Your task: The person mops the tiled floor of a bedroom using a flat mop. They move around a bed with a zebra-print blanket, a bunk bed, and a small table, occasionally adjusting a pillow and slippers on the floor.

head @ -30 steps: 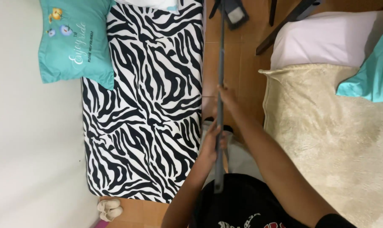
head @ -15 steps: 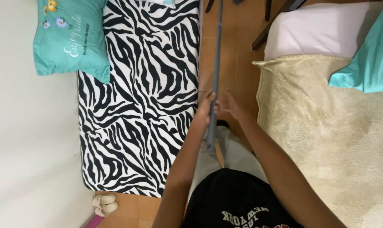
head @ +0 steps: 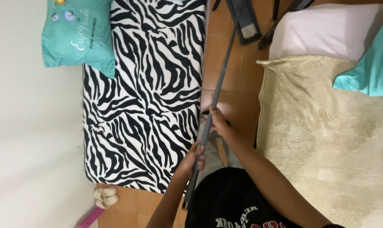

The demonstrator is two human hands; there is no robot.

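Note:
A long grey mop handle runs up the brown tiled floor between two beds, ending in a flat grey mop head at the top. My right hand grips the handle near its middle. My left hand grips it lower down, close to my body. Both arms reach forward from the bottom of the view, over my black shirt.
A mattress with a zebra-print cover lies left of the floor strip, a teal pillow at its head. A bed with a beige fleece blanket and a teal pillow stands on the right. Pale slippers sit bottom left. Dark chair legs stand near the mop head.
The mop has been pushed forward and the handle now tilts to the right. My left hand has slid lower on the handle, apart from my right. The view has shifted slightly.

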